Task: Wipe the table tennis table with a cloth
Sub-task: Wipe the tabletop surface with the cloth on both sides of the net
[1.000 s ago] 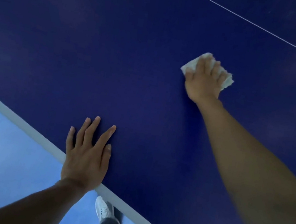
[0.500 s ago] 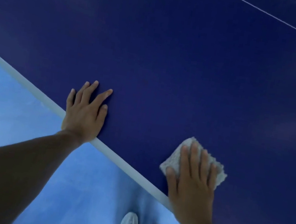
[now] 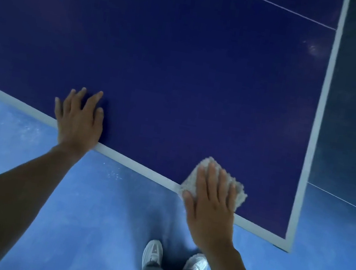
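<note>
The dark blue table tennis table (image 3: 182, 66) fills the upper part of the head view, with a white band along its near and right edges. My right hand (image 3: 210, 204) presses flat, fingers straight, on a folded white cloth (image 3: 239, 190) at the near edge, close to the table's near right corner. Most of the cloth is hidden under the fingers. My left hand (image 3: 80, 120) rests flat with spread fingers on the near edge, further left.
A thin white centre line (image 3: 272, 3) runs across the far part of the table. Faint smudges (image 3: 312, 48) show near the right edge. Blue floor (image 3: 91, 214) lies below, darker floor to the right. My feet in white shoes (image 3: 152, 253) stand by the edge.
My right hand has dragged the cloth from the middle of the table back to the near edge. The view has shifted right, so the table's right edge and corner now show.
</note>
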